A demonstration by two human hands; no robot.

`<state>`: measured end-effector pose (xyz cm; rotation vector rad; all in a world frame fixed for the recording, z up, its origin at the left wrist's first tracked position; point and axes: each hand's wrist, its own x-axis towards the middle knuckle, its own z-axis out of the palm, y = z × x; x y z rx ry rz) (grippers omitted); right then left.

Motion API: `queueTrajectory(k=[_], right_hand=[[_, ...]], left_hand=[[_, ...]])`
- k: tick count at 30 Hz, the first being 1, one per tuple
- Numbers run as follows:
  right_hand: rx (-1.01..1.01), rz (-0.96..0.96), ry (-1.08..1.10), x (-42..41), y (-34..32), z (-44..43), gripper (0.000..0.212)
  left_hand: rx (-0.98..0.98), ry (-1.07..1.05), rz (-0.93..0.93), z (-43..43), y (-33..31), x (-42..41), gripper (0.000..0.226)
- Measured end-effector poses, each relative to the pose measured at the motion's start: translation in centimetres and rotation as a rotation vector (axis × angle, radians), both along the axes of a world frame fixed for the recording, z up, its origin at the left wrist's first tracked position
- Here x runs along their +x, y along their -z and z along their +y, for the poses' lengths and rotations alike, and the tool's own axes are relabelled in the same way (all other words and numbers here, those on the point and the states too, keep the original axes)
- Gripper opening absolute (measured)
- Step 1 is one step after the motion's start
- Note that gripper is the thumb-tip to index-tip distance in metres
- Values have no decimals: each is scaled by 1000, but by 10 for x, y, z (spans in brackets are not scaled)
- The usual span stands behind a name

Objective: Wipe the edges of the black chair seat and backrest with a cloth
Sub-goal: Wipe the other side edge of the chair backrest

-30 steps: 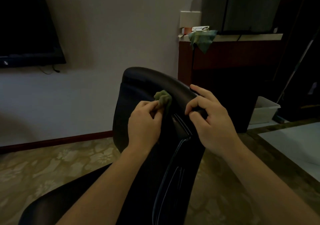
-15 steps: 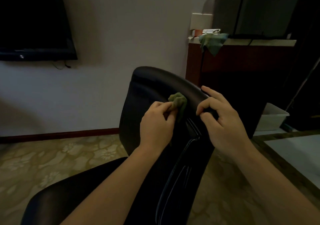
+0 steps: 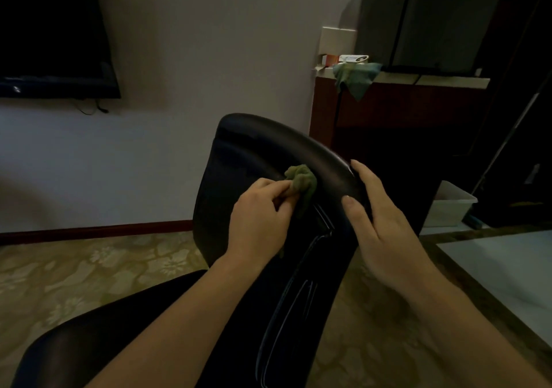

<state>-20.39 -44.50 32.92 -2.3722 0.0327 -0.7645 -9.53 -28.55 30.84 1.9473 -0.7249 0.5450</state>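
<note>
The black chair's backrest [image 3: 257,154] rises at the centre, its curved top edge running down to the right; the seat [image 3: 98,337] spreads toward the lower left. My left hand [image 3: 260,220] pinches a bunched green cloth [image 3: 301,183] and holds it against the backrest just under the top edge. My right hand [image 3: 379,220] grips the backrest's right edge, thumb on the near face, fingers wrapped over the rim and partly hidden behind it.
A dark TV [image 3: 50,32] hangs on the wall at upper left. A red-brown cabinet [image 3: 403,109] at the right carries another green cloth [image 3: 355,78] and small boxes. A white plastic bin [image 3: 448,205] stands on the floor beside it. A pale surface [image 3: 507,268] lies at right.
My left hand has kept the cloth at nearly the same spot on the backrest. My right hand's fingers have straightened somewhat along the backrest's edge. The camera view shifted slightly.
</note>
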Motion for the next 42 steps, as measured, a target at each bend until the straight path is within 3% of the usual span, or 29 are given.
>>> queueTrajectory(k=[6, 12, 19, 29, 36, 42], right_hand=[[-106, 37, 78, -3, 0, 4, 55], [-13, 91, 10, -7, -5, 6, 52], [-35, 118, 2, -9, -5, 4, 55], [28, 89, -90, -5, -2, 1, 58], [63, 106, -120, -5, -3, -2, 58], [80, 60, -125, -5, 1, -2, 57]], left_hand=[[-45, -52, -17, -10, 6, -10, 16], [29, 37, -90, -1, 11, -20, 24], [7, -66, -34, -4, 0, 4, 23], [84, 63, -144, 3, 11, -26, 23], [39, -64, -88, -7, 4, -15, 21], [81, 49, -145, -3, 12, -48, 22]])
